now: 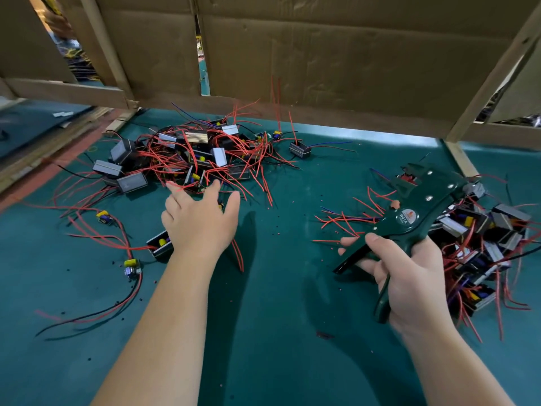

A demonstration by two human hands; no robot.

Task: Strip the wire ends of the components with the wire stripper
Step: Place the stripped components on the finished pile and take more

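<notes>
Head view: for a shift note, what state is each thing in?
Green table mat: strewn with small bits.
Middle pile of black boxy red-wired components: tangled on the mat.
Right pile of similar components: heaped, wires tangled.
Dark green metal wire stripper: held up, handles spread.
Right hand: grip curled round the stripper's handle.
Left hand: open, fingers straight, reaching to the middle pile.

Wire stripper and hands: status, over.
Right hand grips the wire stripper, handles spread. Left hand open, reaching at the near edge of the middle component pile. Red wires tangled through that pile.
</notes>
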